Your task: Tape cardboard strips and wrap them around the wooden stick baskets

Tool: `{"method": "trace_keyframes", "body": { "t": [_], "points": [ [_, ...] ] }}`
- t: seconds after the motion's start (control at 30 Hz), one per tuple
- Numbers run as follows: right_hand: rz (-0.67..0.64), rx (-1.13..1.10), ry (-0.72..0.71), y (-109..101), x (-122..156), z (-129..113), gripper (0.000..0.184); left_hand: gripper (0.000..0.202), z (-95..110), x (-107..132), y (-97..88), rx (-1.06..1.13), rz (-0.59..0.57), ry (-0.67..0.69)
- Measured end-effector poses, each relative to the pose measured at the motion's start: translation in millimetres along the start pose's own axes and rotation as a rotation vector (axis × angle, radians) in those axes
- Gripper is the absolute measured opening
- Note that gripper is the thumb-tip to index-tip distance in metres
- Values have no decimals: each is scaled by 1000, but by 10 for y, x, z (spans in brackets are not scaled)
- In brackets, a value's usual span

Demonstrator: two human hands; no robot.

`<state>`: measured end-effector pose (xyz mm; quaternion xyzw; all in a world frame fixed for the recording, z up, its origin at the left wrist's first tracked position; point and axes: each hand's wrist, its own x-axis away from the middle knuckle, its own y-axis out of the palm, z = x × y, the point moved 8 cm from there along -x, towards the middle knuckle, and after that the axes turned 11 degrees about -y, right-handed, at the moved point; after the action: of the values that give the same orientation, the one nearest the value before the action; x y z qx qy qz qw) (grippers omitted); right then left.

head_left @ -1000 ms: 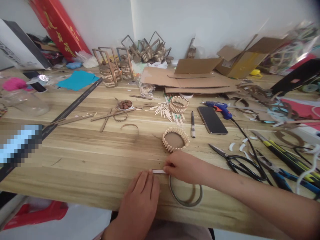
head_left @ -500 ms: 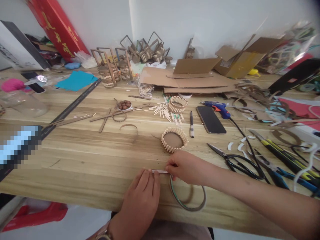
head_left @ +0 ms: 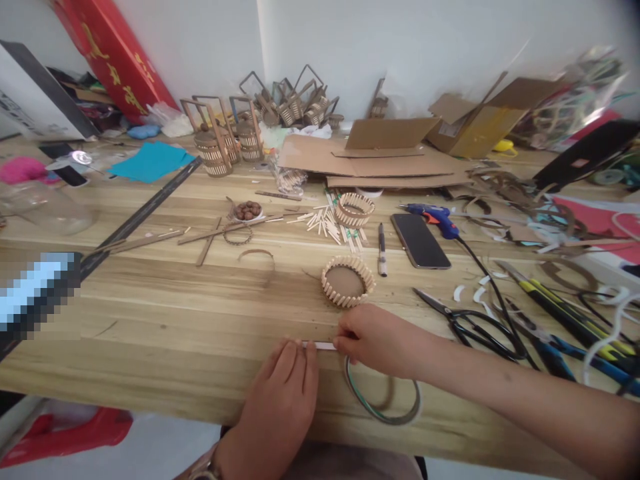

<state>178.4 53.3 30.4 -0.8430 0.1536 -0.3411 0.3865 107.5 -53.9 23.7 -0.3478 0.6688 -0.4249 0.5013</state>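
Observation:
My left hand (head_left: 284,387) lies over the near part of the wooden table, fingers stretched out and pressed down on the end of a narrow, pale strip (head_left: 324,346). My right hand (head_left: 375,339) pinches the same strip just to the right, with a short straight length showing between the hands. Beyond that pinch the strip appears to continue as a curled loop (head_left: 387,420), greyish with a green edge, below the right wrist. A small round tray (head_left: 345,283) with a brown base and a fence of short wooden sticks stands just past my right hand.
Black-handled scissors (head_left: 473,327), a phone (head_left: 421,241), a pen (head_left: 383,250) and a blue glue gun (head_left: 435,219) lie to the right. Farther back are a second stick ring (head_left: 355,211), loose sticks (head_left: 323,222), a bowl of brown balls (head_left: 249,211) and flat cardboard (head_left: 370,167).
My right hand has shifted slightly to the right, and the loop has moved right with it. A bit more strip shows between the hands. My left hand stays nearly in place.

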Motion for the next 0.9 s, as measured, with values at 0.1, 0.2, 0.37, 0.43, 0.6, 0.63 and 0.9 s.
{"method": "trace_keyframes", "body": {
  "t": [0.1, 0.2, 0.37, 0.43, 0.6, 0.63, 0.9],
  "points": [
    [15, 2, 1, -9, -5, 16, 25, 32, -9, 13, 9, 2, -1, 0],
    [24, 2, 0, 0, -21, 52, 23, 33, -5, 15, 14, -8, -4, -4],
    [25, -1, -18, 37, -55, 105, 23, 35, 16, -17, -12, -8, 7, -9],
    [25, 2, -22, 45, -64, 112, 23, 35, 13, -31, -20, -5, 12, -16],
    [29, 7, -29, 61, -71, 114, 22, 34, 5, -46, 13, -19, -28, -17],
    [30, 7, -29, 67, -71, 116, 22, 34, 8, -46, 19, -23, -37, -13],
    [47, 5, -28, 72, -74, 126, 21, 35, 44, -59, 60, -29, -103, -15]
  ]
}}
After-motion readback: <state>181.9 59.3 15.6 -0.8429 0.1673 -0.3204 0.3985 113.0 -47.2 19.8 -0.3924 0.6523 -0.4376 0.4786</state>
